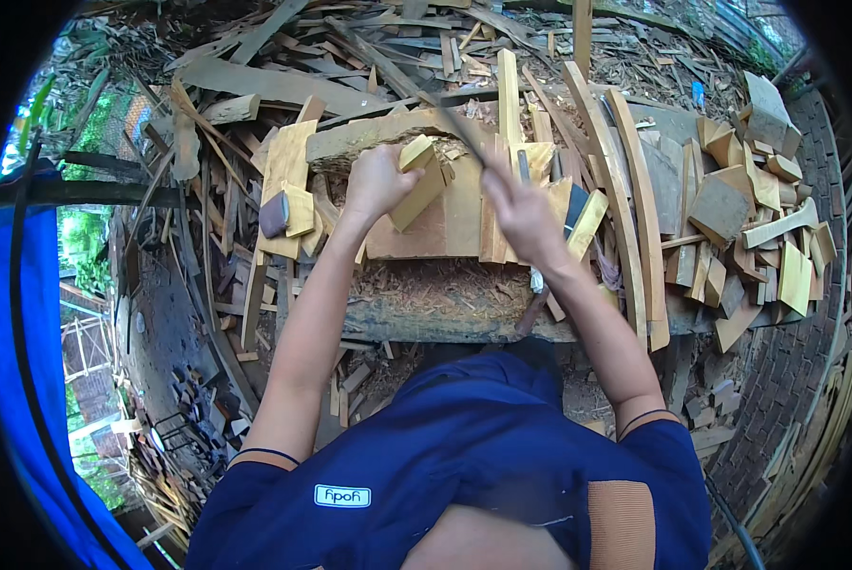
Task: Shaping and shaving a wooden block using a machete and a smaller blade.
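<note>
My left hand [377, 182] is closed around a yellowish wooden block [418, 201], holding it tilted over the wooden work surface [397, 245]. My right hand [523, 214] is closed on the handle end of a long-bladed knife [459, 123]. The blade is dark and smeared by motion; it slants up and to the left, past the far side of the block. I cannot tell whether it touches the wood. Behind the block lies a thick, rough-edged slab [350, 142].
A log [416, 325] covered with shavings lies nearest me. Long curved wood strips [640, 218] stand to the right, beside a heap of cut blocks [720, 204]. Scrap planks [274, 85] pile up at the back. A blue sheet [27, 380] hangs at far left.
</note>
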Demonstrator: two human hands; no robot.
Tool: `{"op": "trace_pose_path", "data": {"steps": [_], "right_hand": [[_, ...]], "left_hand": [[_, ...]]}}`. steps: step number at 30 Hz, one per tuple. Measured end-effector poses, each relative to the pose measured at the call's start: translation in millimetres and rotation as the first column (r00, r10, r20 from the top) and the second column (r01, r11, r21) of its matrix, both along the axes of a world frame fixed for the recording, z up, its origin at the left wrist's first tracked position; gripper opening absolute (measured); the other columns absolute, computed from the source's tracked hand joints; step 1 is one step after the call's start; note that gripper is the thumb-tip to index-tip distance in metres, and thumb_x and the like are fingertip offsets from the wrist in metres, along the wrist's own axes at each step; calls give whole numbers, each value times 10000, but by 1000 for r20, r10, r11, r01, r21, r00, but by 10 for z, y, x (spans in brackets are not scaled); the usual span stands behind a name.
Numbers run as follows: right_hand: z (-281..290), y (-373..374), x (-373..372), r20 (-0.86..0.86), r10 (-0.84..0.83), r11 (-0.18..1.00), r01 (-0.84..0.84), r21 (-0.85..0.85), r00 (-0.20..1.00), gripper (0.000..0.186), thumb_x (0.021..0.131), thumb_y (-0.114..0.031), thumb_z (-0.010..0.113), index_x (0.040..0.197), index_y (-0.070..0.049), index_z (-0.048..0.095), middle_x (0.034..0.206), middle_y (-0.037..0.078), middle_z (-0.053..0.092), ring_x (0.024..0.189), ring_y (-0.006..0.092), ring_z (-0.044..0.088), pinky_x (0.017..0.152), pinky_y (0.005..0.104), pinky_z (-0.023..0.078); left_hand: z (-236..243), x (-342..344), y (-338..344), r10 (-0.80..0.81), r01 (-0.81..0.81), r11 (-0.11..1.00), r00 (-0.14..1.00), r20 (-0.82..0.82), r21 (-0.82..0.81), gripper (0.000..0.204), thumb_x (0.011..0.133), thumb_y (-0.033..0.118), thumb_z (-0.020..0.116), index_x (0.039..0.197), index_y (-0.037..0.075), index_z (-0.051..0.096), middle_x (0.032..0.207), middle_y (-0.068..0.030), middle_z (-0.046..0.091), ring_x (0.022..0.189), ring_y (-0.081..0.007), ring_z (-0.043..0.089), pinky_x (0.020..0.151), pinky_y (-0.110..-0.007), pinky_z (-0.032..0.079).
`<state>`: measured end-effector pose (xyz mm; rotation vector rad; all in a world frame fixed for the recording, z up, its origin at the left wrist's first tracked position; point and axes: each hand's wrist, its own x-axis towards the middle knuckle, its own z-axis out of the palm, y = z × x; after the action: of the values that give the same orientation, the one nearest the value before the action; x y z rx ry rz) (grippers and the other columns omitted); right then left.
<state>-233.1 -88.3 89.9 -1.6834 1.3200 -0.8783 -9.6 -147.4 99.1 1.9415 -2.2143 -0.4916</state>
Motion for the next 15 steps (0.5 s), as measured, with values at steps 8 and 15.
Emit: {"op": "trace_pose_path", "data": {"steps": [8, 15], "right_hand": [[-405, -60, -195, 187, 188, 858, -253, 446, 964, 444, 998, -350, 422, 1419, -208, 420, 703, 104, 559, 547, 227, 576, 517, 342, 484], [-562, -11, -345, 509, 5, 666, -382, 640, 861, 414, 1008, -361, 444, 1397, -220, 429, 629, -21, 399, 430, 71, 399, 370, 224, 343]], "left_hand": [[44, 3, 17, -11, 10, 1000, 999, -35, -20, 355, 746, 318, 713, 947, 25, 710, 788, -213, 686, 755, -355, 688, 721, -420, 546], [119, -206, -71, -63, 60, 998, 993, 95, 32, 329, 734, 291, 722, 922, 21, 708, 798, -220, 682, 778, -366, 680, 749, -435, 545]]}}
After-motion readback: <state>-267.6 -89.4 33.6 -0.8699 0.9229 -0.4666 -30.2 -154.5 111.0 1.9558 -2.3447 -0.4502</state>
